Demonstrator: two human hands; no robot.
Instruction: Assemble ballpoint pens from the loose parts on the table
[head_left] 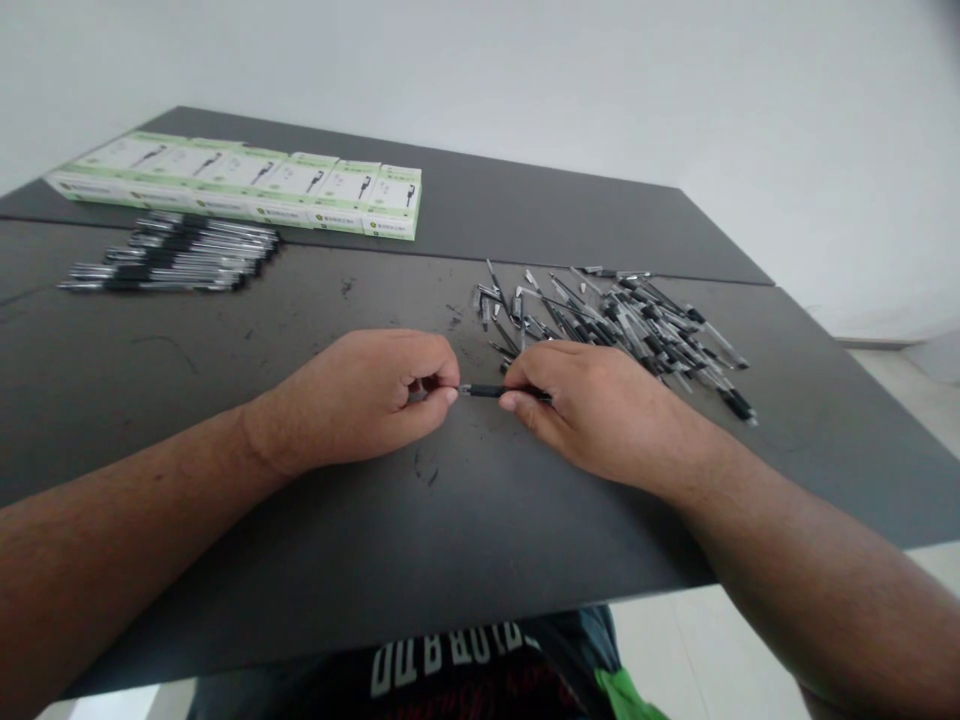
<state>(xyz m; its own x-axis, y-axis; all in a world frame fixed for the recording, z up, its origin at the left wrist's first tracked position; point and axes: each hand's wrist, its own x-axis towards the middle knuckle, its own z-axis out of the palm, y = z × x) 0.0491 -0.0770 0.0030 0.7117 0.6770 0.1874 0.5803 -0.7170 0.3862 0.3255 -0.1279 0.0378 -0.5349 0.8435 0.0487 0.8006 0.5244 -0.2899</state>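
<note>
Between my two hands a pen (486, 391) with a black grip lies level, just above the dark table. My right hand (592, 405) is closed round its gripped section, thumb and forefinger pinching it. At the pen's tip end my left hand (382, 390) is closed in a pinch, its fingertips touching the small clear or metal tip. What else the left fingers hold is hidden. Just beyond my right hand spreads a loose heap of pen parts (637, 325), with clear barrels, black grips and thin refills.
A neat stack of pens (180, 255) lies at the left. Behind it stands a row of several white and green boxes (390, 205) with pen pictures. Dark smudges mark the grey table (360, 540), whose front edge runs close to my body. A pale wall stands behind.
</note>
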